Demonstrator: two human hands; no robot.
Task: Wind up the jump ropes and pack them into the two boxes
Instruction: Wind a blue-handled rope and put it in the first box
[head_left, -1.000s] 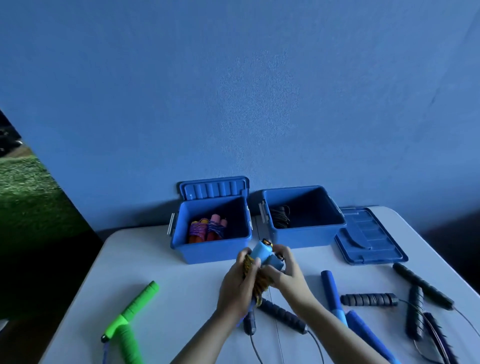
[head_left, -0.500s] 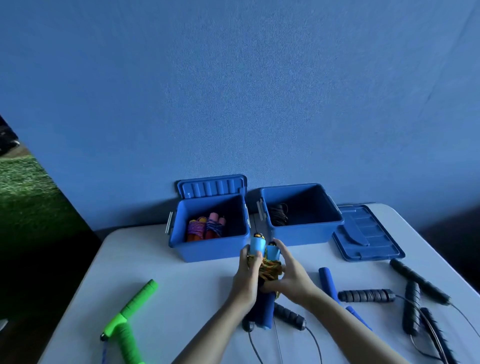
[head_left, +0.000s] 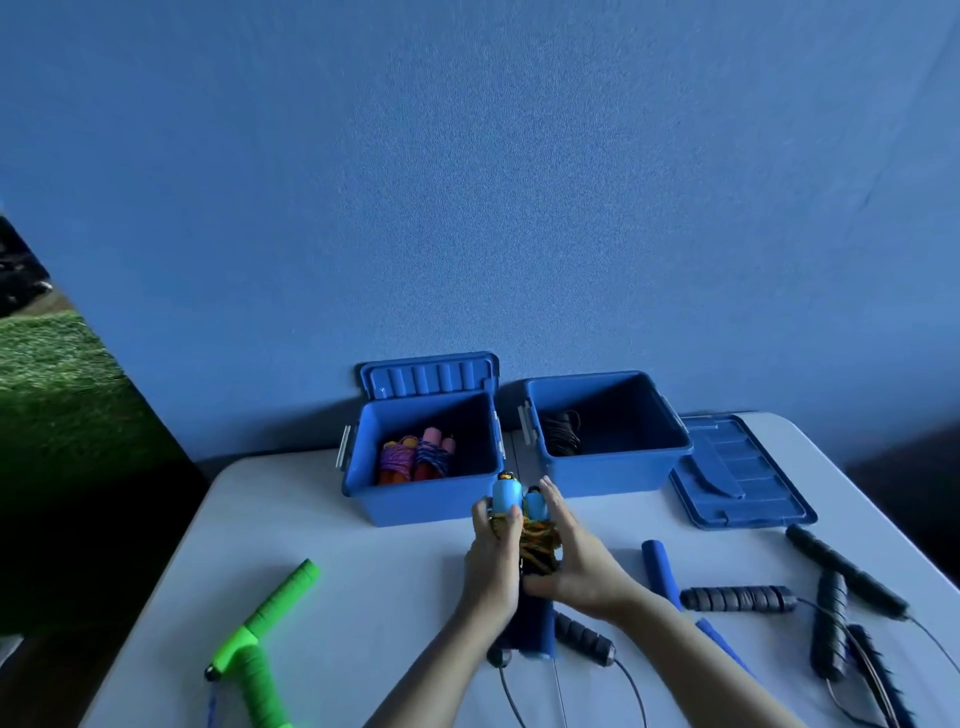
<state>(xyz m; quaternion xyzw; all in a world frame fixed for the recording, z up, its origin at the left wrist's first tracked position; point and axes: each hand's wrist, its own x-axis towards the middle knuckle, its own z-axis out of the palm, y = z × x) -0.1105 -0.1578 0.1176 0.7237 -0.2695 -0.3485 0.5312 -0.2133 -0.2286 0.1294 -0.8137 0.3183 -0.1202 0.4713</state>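
Both hands, left (head_left: 492, 551) and right (head_left: 574, 558), pinch the wound rope (head_left: 535, 540) upright near the left box (head_left: 415, 499), fingers curled round so its coils stay tight for packing.

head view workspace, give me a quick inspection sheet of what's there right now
surface: white table, against a blue wall.
job's things: wound light-blue-handled rope held upright; left box holds wound pink ropes; right box holds a black one.
clutter: detached lid flat; green handles, blue handles, black handles loose.
hands: left hand and right hand both grip the bundle.
cables: thin black cords trail off the near edge.
surroundings: green turf left.
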